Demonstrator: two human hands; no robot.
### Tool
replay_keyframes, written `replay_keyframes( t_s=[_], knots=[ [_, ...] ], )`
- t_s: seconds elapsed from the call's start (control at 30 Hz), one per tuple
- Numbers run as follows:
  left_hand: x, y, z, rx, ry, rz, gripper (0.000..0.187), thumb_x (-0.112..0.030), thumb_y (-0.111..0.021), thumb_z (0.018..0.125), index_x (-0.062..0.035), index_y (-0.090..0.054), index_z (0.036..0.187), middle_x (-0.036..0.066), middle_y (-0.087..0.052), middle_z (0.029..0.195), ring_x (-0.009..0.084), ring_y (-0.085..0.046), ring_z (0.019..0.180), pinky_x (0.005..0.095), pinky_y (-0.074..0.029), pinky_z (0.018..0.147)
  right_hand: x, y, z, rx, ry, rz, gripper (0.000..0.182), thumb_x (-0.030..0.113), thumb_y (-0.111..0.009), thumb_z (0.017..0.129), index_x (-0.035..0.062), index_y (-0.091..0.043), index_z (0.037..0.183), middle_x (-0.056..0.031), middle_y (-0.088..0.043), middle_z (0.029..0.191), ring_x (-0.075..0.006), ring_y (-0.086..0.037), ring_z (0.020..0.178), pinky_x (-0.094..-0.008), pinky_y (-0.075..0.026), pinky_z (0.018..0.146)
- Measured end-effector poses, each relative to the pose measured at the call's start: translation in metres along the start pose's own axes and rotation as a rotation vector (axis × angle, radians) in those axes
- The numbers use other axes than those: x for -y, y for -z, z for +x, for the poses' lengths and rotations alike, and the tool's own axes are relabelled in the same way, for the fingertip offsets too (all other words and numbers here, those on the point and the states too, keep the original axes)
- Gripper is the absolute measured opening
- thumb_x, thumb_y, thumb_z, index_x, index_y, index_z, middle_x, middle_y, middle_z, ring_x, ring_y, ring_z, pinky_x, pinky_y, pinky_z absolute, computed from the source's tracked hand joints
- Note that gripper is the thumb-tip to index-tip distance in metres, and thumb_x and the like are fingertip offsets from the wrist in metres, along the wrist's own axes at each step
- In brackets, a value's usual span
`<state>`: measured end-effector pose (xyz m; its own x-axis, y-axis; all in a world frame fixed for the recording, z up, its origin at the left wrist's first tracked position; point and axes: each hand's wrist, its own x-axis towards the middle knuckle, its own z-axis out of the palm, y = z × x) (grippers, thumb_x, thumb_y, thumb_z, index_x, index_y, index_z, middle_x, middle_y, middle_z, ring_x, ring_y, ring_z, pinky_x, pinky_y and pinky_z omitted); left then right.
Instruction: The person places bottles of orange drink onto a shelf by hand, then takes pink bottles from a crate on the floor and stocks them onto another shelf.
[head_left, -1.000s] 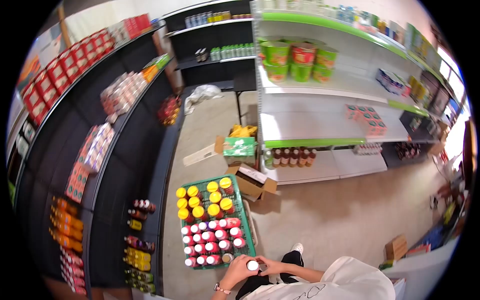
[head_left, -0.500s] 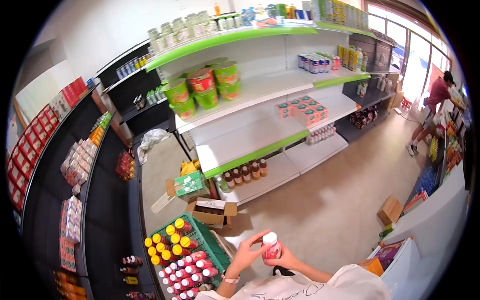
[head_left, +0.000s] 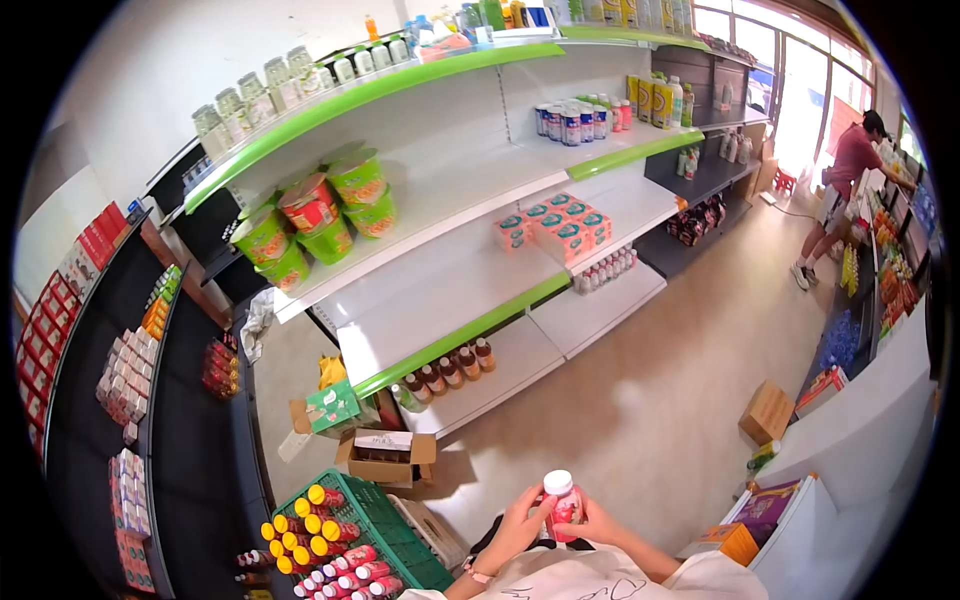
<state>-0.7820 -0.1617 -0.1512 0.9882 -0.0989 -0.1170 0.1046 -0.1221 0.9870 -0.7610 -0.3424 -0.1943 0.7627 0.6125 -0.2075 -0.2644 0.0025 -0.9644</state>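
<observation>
Head view: left hand [head_left: 521,522] and right hand [head_left: 598,522] are together low in the field, clamped from either side round one pink bottle [head_left: 567,511]. Bottle stands near upright in front of the pale shirt [head_left: 590,577], white cap [head_left: 558,482] uppermost. A band [head_left: 478,573] circles the left wrist. To the left: green crate [head_left: 390,528], holding yellow-capped bottles [head_left: 313,523] farther off and white-capped bottles [head_left: 349,580] nearer; its near end is cut off by the frame. Beyond it sits a cardboard box [head_left: 372,471], flaps spread. Ahead, white shelving [head_left: 460,320]. Far right, a second person [head_left: 850,165] leans toward stocked shelves, hands unclear
</observation>
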Motion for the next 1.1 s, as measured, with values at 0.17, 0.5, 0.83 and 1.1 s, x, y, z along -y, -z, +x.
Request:
replay_keyframes(
  t_s=[0.17,0.5,0.83,1.1],
  knots=[
    [0.013,0.002,0.051,-0.007,0.029,-0.078,0.036,-0.023,-0.046,0.100,0.0011,-0.051,0.126,0.014,-0.063,0.108,0.0159,-0.059,0.097,0.0293,-0.045,0.086,0.012,0.021,0.037,0.006,-0.010,0.087,0.068,0.022,-0.071,0.084,0.0026,-0.033,0.136,-0.0084,-0.051,0.124,-0.0158,-0.050,0.113,-0.0336,-0.042,0.098],
    [-0.021,0.050,0.244,0.113,-0.013,0.037,0.036,-0.026,-0.046,0.099,0.0010,-0.055,0.121,0.017,-0.066,0.096,0.0195,-0.063,0.084,0.0309,-0.048,0.075,0.062,0.092,0.175,-0.136,0.068,0.198,0.069,0.016,-0.071,0.083,0.0016,-0.032,0.138,-0.0077,-0.052,0.122,-0.0150,-0.052,0.111,-0.0337,-0.044,0.096],
    [-0.116,0.128,0.394,-0.398,-0.545,0.342,0.043,-0.012,-0.063,0.087,-0.0034,-0.055,0.128,0.016,-0.054,0.124,0.0290,-0.055,0.108,0.0373,-0.045,0.091,0.196,0.159,0.379,-0.237,0.288,-0.094,0.065,0.014,-0.072,0.079,0.0016,-0.040,0.134,-0.0103,-0.055,0.122,-0.0182,-0.055,0.111,-0.0343,-0.052,0.088],
    [-0.168,0.204,0.448,-0.609,-0.639,0.703,0.060,-0.010,-0.060,0.087,0.0031,-0.036,0.140,0.024,-0.037,0.141,0.0382,-0.046,0.123,0.0407,-0.038,0.102,0.315,0.160,0.538,-0.002,0.553,-0.268,0.078,0.032,-0.080,0.071,0.0052,-0.039,0.132,-0.0152,-0.061,0.116,-0.0238,-0.063,0.103,-0.0347,-0.050,0.088]
  ],
)
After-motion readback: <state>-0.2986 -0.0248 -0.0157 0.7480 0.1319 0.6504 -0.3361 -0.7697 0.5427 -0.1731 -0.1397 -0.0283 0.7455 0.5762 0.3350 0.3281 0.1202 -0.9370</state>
